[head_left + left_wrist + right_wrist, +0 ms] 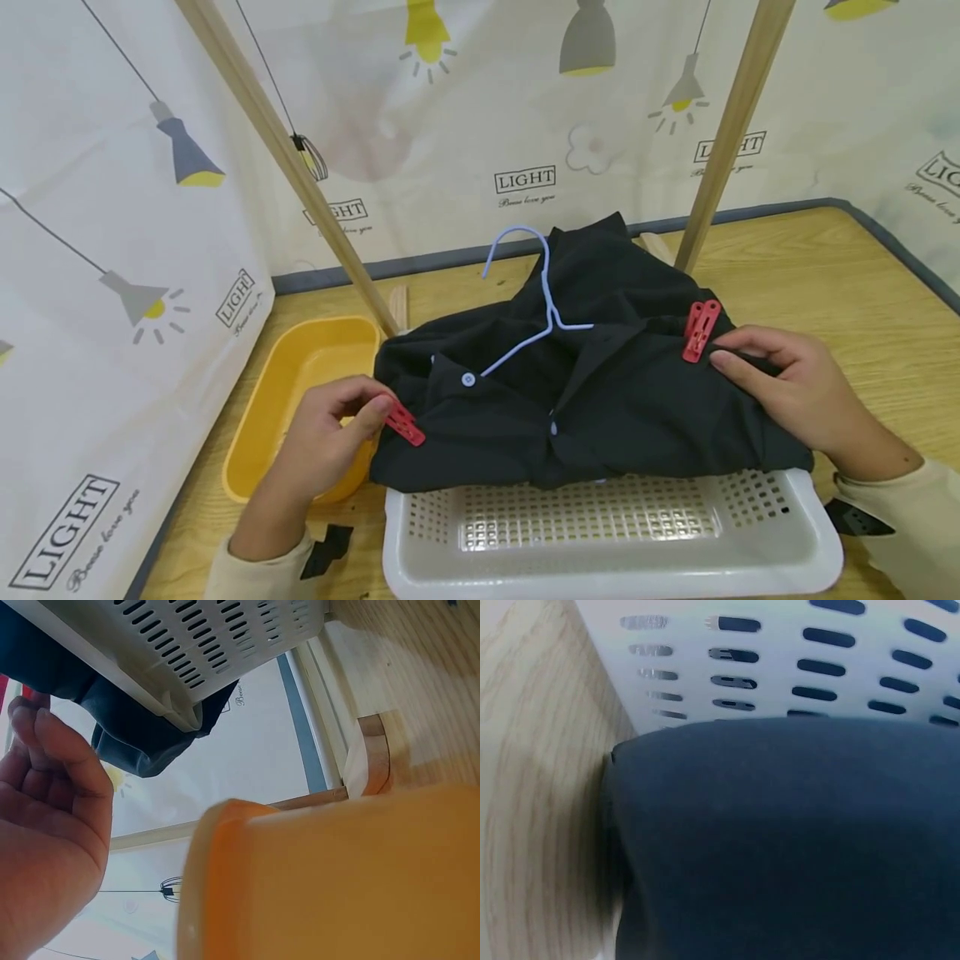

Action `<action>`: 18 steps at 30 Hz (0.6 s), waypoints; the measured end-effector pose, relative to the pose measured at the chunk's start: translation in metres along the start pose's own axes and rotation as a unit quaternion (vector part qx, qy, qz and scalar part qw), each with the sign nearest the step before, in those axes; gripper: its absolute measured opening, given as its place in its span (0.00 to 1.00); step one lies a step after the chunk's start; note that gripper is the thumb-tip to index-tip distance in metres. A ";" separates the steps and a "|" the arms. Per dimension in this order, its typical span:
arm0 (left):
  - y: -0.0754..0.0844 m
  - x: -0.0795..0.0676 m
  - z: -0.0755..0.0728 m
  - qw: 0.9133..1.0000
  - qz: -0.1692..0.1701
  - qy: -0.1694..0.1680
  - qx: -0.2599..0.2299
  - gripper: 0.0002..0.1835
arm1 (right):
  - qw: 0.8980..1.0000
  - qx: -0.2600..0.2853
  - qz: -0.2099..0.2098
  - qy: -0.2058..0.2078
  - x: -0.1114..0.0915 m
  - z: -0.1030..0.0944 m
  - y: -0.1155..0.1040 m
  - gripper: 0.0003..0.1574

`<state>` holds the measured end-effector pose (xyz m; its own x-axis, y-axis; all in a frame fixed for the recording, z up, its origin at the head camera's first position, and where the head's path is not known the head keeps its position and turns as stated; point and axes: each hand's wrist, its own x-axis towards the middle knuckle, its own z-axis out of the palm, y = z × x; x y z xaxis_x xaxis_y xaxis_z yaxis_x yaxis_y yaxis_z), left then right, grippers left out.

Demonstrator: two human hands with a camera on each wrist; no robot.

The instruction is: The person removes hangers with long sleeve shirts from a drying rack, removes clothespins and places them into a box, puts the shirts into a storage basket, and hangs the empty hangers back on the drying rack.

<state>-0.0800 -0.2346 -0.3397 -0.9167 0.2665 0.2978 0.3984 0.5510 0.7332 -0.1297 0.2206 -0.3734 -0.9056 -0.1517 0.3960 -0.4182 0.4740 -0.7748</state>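
Note:
A black shirt with light buttons lies bunched over the back of a white perforated basket. A light-blue hanger is partly inside it, its hook standing out at the neck. My left hand pinches a red clothespin at the shirt's left side. At the right side, a second red clothespin sits on the cloth. Just beside it, my right hand pinches the black fabric between thumb and forefinger. Dark cloth fills much of the right wrist view, hiding that hand.
A yellow basin stands left of the basket, close to my left forearm. Behind the shirt rise two wooden poles on feet. The wooden table is bordered at the back by a patterned cloth wall.

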 end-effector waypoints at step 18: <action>-0.003 0.000 0.000 0.995 0.040 0.084 0.017 0.07 | 1.000 -0.008 -0.013 -0.001 0.000 0.001 -0.005 0.08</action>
<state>-0.0810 -0.2362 -0.3418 -0.8728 0.1763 0.4551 0.4691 0.5602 0.6827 -0.1273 0.2176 -0.3699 -0.8948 -0.1663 0.4143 -0.4402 0.4829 -0.7570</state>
